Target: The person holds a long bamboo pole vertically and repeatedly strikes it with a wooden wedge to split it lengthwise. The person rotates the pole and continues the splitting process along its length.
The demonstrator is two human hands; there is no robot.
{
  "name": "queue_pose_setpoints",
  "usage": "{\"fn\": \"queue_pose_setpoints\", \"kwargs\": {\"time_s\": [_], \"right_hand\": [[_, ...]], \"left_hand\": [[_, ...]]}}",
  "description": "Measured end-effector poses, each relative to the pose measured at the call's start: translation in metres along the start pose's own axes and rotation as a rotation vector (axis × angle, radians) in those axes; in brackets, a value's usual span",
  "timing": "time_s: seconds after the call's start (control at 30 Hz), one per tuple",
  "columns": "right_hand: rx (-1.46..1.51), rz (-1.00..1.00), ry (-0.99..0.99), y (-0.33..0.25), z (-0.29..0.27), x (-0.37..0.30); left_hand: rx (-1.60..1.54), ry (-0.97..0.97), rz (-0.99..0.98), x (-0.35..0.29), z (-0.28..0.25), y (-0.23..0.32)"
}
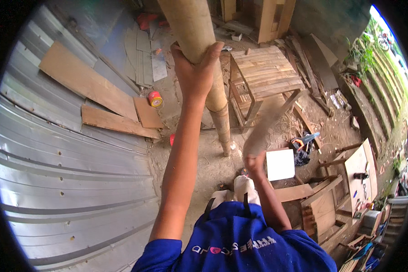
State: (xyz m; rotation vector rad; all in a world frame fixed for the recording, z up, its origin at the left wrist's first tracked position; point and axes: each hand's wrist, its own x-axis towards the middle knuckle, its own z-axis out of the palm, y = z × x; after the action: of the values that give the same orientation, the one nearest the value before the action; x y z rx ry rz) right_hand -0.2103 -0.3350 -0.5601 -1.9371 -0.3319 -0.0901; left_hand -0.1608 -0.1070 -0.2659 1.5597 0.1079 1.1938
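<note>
A thick bamboo pole (220,118) stands upright in front of me, its lower end near the floor and its upper part running out of view. My left hand (195,75) is wrapped round it high up, thumb on the right side. Low and to the right of the pole, my right hand (255,163) is closed on the handle end of what looks like a machete (269,123). Its broad, long blade slants up and to the right, smeared by motion, and stays apart from the bamboo. The handle is hidden in my fist.
A slatted bamboo table (269,70) stands beyond the blade. Corrugated metal sheeting (77,181) with leaning boards (88,84) lines the left. A yellow-and-red can (155,99), a white square panel (280,164), a saw (305,140) and wooden frames (324,211) lie around.
</note>
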Motion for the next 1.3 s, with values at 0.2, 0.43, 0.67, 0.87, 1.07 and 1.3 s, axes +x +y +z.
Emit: {"fn": "queue_pose_setpoints", "kwargs": {"time_s": [0.2,0.43,0.67,0.87,1.07,1.3], "right_hand": [[-0.088,0.419,-0.258,-0.011,-0.021,0.008],[0.508,-0.430,0.139,-0.092,-0.029,0.078],[-0.124,0.824,-0.104,0.082,0.018,-0.062],[0.325,0.731,0.065,0.078,-0.046,-0.022],[0.073,0.557,0.000,0.044,-0.082,-0.055],[0.061,0.586,-0.021,0.036,-0.081,-0.083]], "left_hand": [[-0.001,-0.032,0.063,-0.009,-0.003,0.012],[-0.078,-0.018,0.019,-0.007,0.005,0.006],[-0.084,-0.016,0.118,0.004,-0.019,0.008],[0.012,0.015,0.032,0.015,-0.032,-0.006],[-0.102,-0.240,-0.077,0.027,-0.060,0.001],[0.174,0.138,0.046,0.014,-0.035,0.000]]}}
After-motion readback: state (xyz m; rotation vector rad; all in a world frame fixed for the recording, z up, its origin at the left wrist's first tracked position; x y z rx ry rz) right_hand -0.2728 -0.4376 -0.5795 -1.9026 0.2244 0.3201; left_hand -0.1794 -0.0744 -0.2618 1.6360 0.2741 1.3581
